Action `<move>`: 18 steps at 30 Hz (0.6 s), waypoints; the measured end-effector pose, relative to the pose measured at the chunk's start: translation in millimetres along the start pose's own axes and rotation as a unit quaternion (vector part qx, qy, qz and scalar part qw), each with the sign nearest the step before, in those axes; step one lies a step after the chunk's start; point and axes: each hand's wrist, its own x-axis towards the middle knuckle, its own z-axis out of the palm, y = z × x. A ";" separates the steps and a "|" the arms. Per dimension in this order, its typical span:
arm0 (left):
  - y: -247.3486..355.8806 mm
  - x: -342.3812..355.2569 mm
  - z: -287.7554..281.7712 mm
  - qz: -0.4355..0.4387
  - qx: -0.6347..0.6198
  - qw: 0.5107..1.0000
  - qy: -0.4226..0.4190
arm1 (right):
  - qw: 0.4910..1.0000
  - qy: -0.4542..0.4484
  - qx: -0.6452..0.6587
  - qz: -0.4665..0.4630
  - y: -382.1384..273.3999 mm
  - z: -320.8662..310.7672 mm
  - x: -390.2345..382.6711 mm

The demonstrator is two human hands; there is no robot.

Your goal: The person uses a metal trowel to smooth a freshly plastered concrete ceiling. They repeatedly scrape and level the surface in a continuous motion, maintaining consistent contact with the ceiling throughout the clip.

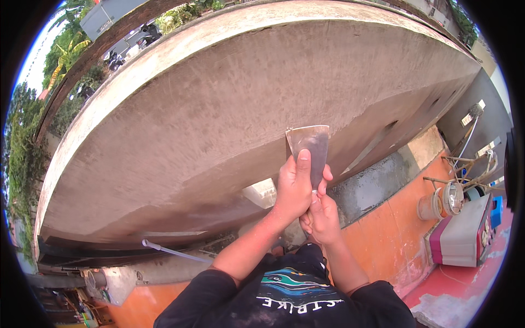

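Note:
A wide metal scraper (313, 143) points away from me, its broad edge at the rough grey-brown plastered wall (219, 98). Whether that edge touches the wall I cannot tell. My left hand (294, 188) grips the scraper low on its blade, thumb lying flat along the metal and fingers wrapped behind. Just below and to the right, my right hand (325, 218) is closed around the handle, which is mostly hidden by the fingers. Both forearms reach up from the dark T-shirt (295, 292).
Pale openings, one a gap (261, 192), interrupt the wall. Orange floor (383, 235) and a wet grey strip (372, 183) lie below right. Farther right are buckets (453, 198), a white and magenta box (458, 232) and wooden poles. A pale pipe (175, 252) lies left of my arm.

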 end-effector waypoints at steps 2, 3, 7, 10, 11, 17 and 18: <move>-0.8 -0.2 -1.1 -0.018 -0.008 1.000 -0.015 | 1.000 0.016 -0.019 -0.010 0.6 -0.9 1.0; -0.8 -0.2 -1.1 0.010 -0.019 1.000 -0.017 | 1.000 -0.015 -0.016 -0.007 0.5 -1.4 1.3; 2.5 2.5 -0.4 -0.125 -0.007 0.992 0.018 | 1.000 0.002 0.010 0.023 -0.8 -1.2 2.7; 5.1 6.4 0.7 0.018 0.008 1.000 -0.011 | 1.000 -0.010 0.000 -0.018 -1.9 -0.9 3.7; 5.5 6.9 1.0 0.025 0.003 0.999 -0.024 | 1.000 0.014 -0.007 -0.010 -2.1 -1.0 3.9; 2.6 4.4 1.5 -0.048 -0.010 0.999 -0.016 | 0.998 -0.008 0.032 0.048 -3.1 -1.2 1.9; 1.8 4.3 0.8 -0.050 0.001 0.999 -0.004 | 1.000 0.013 0.019 0.019 -2.9 -1.5 1.7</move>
